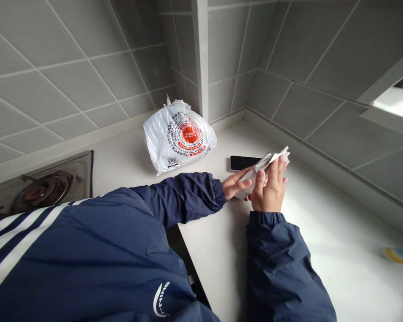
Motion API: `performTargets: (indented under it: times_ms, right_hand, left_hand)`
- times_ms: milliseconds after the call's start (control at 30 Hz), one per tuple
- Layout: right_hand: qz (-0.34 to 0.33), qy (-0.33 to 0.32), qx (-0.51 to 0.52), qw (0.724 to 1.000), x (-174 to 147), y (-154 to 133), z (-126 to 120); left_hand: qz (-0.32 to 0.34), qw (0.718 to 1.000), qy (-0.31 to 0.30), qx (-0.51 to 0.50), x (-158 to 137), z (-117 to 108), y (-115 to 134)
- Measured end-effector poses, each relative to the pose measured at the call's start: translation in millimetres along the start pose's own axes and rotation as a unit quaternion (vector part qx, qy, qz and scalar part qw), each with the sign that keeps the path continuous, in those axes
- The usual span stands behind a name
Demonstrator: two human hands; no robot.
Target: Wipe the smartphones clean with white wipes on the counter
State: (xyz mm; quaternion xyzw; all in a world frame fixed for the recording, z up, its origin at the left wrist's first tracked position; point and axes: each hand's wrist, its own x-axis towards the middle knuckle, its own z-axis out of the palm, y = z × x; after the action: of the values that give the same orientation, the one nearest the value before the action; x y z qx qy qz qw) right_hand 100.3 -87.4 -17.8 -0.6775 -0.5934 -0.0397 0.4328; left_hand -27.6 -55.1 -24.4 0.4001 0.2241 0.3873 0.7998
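Observation:
My left hand grips a thin, flat, pale slab, thumb on the near face and fingers behind it. The slab is tilted up off the counter, and what it is does not show clearly. With fingers mostly straight, my right hand presses a crumpled white tissue against the slab's upper part. The tissue sticks out past the fingertips. Just behind the slab, a black phone lies flat on the counter, partly covered by my left hand and the slab.
A white plastic bag with red and black print stands on the white counter by the tiled wall. A gas burner is at the left. A blurred yellow and blue item lies at the right edge.

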Motion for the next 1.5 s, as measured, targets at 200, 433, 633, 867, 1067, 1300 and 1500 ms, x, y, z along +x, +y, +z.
performTargets:
  times_ms: [200, 433, 633, 867, 1067, 1300, 1500]
  right_hand:
    - [-0.011, 0.055, 0.057, 0.997, 7.9, 3.6, -11.9]
    - [-0.070, -0.012, 0.053, 0.996, 9.0, -17.1, -23.3]
    - [-0.015, 0.000, 0.082, 0.996, 2.6, 1.2, -4.1]
    - [-0.065, 0.003, 0.088, 0.994, 8.8, -10.4, -18.4]
    - [-0.015, 0.034, 0.092, 0.995, 5.5, 2.2, -9.0]
    - [-0.069, -0.062, 0.012, 0.996, 0.3, -6.5, -2.0]
    - [-0.025, -0.073, 0.019, 0.997, -2.4, -5.5, 3.4]
  left_hand:
    - [0.032, 0.989, -0.076, 0.119, -2.5, -1.4, 0.8]
    - [0.058, 0.987, -0.059, 0.135, -2.9, -2.6, -0.3]
    - [0.085, 0.987, -0.043, 0.130, 0.3, -6.1, 5.3]
    - [0.081, 0.982, -0.058, 0.157, -7.6, -2.5, 10.2]
    - [0.046, 0.987, -0.047, 0.146, -5.0, -2.1, 7.9]
    - [0.193, 0.956, -0.031, 0.217, 5.9, -15.2, 2.8]
    - [0.171, 0.969, -0.025, 0.177, 7.3, -17.3, -0.9]
